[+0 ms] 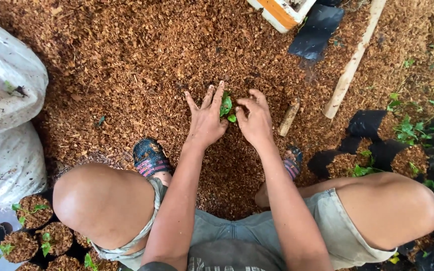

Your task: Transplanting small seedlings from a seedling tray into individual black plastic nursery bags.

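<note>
From the head camera, the squatting person's left hand (206, 118) lies flat and open on the brown coconut-husk mulch (126, 65), fingers spread, just left of a small green seedling (226, 106). The right hand (255, 120) curls loosely beside the seedling's other side, fingertips near its leaves; whether it grips anything I cannot tell. A short wooden stick (289, 116) lies near the right hand, black nursery bags (36, 236) by the knees.

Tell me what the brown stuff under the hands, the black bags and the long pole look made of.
Ground cover: coarse, dry reddish-brown chips, probably husk or wood. Black bags: thin, glossy, crinkled plastic film, it seems. Pole: pale, matte, apparently bare wood.
</note>
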